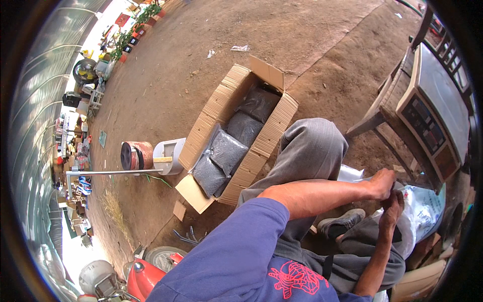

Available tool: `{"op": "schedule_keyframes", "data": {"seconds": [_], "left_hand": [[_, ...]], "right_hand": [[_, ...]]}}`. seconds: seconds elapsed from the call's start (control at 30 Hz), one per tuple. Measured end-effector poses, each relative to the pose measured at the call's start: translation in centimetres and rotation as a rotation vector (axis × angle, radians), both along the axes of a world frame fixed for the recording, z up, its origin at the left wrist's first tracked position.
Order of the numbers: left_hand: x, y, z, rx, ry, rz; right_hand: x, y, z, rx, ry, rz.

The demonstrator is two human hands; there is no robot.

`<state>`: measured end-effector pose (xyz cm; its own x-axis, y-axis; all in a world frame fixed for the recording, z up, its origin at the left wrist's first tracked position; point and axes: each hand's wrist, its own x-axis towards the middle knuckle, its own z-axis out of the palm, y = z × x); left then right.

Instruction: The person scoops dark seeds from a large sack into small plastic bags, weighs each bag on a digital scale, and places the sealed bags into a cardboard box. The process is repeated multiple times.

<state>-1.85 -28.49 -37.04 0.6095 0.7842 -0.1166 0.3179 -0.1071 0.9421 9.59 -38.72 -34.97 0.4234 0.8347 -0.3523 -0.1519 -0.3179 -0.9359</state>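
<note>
My left hand (383, 184) and my right hand (392, 209) meet beyond my right knee, with their fingers curled. Whatever may lie between the fingers is hidden. Clear plastic film (350, 173) shows just left of my left hand; I cannot tell whether it is held. Beside my right hand stands a white and light-blue printed plastic sack (422, 211). In front of my left knee, an open cardboard box (205, 117) holds several clear plastic bags of dark grey granules (228, 151).
A weighing scale (439, 109) rests on a wooden chair (385, 109) at right. Left of the box are a rusty cylinder (141, 155) and a grey metal piece (171, 156) with a pole (120, 172). A red vehicle (145, 279) stands lower left. Plastic scraps (240, 48) litter the dirt floor.
</note>
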Motion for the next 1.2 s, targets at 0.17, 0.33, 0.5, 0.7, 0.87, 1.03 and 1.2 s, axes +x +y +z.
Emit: {"op": "schedule_keyframes", "data": {"seconds": [0.17, 0.33, 0.5, 0.7, 0.87, 1.03, 1.2], "left_hand": [[0.1, -0.5, 0.1, 0.252, 0.048, 0.019], [-0.9, -0.6, 0.6, 0.387, 0.011, -0.071], [-0.5, -0.5, 0.0, 0.356, -0.027, -0.098], [-0.2, -0.3, 0.1, 0.332, -0.022, -0.128], [-0.2, -0.4, 1.6, 0.388, 0.194, -0.129], [-0.4, -0.5, 2.3, 0.396, 0.228, -0.123], [-1.1, 0.0, 3.2, 0.396, 0.100, 0.035]], "right_hand": [[-0.1, -0.1, -0.4, 0.059, -0.026, 0.012], [-0.6, 0.0, -0.3, 0.065, -0.144, 0.106], [-0.1, 0.0, -0.1, 0.043, -0.031, 0.063], [0.3, 0.1, -0.1, 0.039, 0.148, -0.004], [0.6, 0.5, 0.1, 0.048, 0.028, 0.066], [0.2, 0.7, -0.8, 0.162, -0.411, 0.221], [1.0, 2.1, -0.7, 0.053, -0.273, 0.092]]}}
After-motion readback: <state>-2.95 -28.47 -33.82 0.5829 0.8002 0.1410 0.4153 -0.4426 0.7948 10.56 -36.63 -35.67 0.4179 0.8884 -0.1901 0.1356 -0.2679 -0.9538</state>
